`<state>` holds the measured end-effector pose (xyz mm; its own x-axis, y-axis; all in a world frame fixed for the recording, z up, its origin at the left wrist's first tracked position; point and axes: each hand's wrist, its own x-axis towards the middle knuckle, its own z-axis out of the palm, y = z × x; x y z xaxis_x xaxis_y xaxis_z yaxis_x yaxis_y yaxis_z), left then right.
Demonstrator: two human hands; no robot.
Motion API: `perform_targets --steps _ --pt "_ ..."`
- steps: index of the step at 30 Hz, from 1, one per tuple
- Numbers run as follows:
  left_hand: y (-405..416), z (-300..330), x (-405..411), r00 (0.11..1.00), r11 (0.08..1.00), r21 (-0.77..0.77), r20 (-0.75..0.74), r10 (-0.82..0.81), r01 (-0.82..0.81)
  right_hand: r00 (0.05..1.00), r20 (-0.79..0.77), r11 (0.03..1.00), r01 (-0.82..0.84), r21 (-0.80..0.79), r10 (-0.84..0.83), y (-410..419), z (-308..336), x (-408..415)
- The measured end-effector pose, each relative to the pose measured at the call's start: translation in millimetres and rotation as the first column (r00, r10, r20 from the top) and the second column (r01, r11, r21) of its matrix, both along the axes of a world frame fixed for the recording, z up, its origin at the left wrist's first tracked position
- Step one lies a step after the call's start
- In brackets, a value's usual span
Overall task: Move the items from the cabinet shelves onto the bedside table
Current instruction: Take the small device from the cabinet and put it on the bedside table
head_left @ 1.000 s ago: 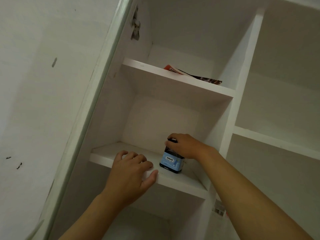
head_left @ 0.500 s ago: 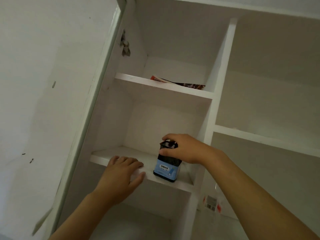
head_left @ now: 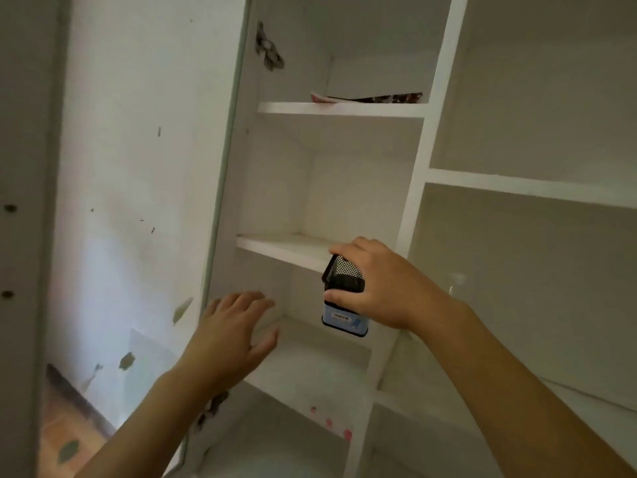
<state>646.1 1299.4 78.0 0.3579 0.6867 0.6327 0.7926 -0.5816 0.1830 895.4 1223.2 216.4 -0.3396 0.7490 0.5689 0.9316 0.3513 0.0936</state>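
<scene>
My right hand [head_left: 382,284] grips a small black mesh pen holder [head_left: 344,294] with a light blue label, holding it in the air in front of the white cabinet's middle shelf [head_left: 275,244]. The holder tilts slightly. My left hand [head_left: 231,332] hovers with fingers spread and relaxed below that shelf, touching nothing. A flat packet with red and dark print [head_left: 368,97] lies on the upper shelf [head_left: 296,108]. The bedside table is out of view.
The open cabinet door [head_left: 138,167] stands at the left, with a hinge [head_left: 269,51] at its top. A vertical divider [head_left: 413,201] separates the right compartments with their shelf [head_left: 517,186]. Wooden floor [head_left: 65,429] shows at the bottom left.
My right hand lifted the pen holder off the middle shelf and drew it toward me. My left hand left the shelf edge and dropped lower. The view swung down and left.
</scene>
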Motion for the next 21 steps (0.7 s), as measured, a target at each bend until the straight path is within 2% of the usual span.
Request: perform_targets --steps 8,16,21 --pt "-137 -82 -34 0.970 0.963 -0.118 -0.067 0.235 -0.242 0.976 -0.126 0.963 -0.197 -0.183 0.176 -55 -120 -12" --pt "-269 -139 -105 0.890 0.848 -0.270 -0.139 0.434 -0.455 0.924 -0.245 0.870 -0.364 -0.332 0.294 -106 -206 -68" --pt "-345 -152 -152 0.807 0.758 -0.280 -0.171 0.565 -0.589 0.877 -0.307 0.811 -0.466 -0.354 0.370 -137 -240 -124"
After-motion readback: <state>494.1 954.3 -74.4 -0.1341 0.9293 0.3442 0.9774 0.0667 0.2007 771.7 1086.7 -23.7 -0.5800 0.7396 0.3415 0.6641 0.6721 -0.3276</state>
